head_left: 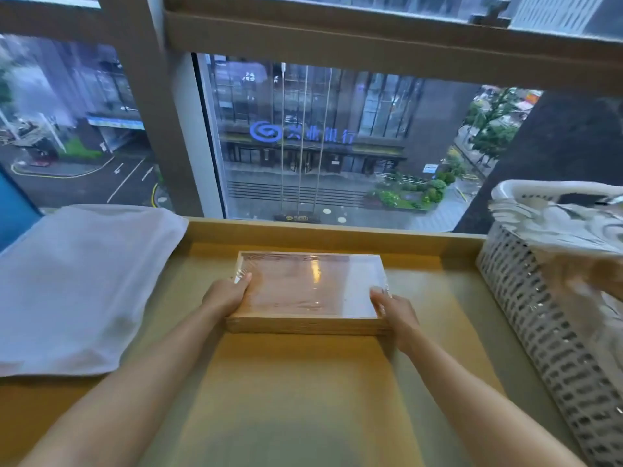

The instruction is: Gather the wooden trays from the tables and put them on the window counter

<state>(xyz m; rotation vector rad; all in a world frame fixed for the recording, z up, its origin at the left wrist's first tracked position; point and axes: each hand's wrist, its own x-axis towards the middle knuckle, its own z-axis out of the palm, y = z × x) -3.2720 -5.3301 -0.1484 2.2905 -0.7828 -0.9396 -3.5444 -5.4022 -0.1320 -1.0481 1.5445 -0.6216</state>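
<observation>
Both bare forearms reach forward from the near edge of the view and converge on a stack of wooden trays (310, 294) lying flat on the desk (303, 399) in front of the window (337, 146). The stack sits in the middle of the desk, toward its far side, with its long edge running left to right; layered edges show along its near side, and the top tray's surface is glossy and reflects light.

The left hand (226, 296) grips the stack's left end near the near corner, thumb lying on the top rim and the fingers wrapped down the side, out of sight. The right hand (392, 311) mirrors it at the right end, thumb pressed on the top rim and the fingers curled around the side. Both wrists are roughly straight and the arms are well extended, the elbows outside the frame. Whether the stack rests fully on the desk or is slightly raised cannot be told.

To the left, a folded white cloth (77, 288) lies on the desk, well apart from the trays. At the right stands a white perforated basket (539, 325) with crumpled clear plastic (566, 227) in it, apart from the right hand. Beyond the glass are a street and a building front.
</observation>
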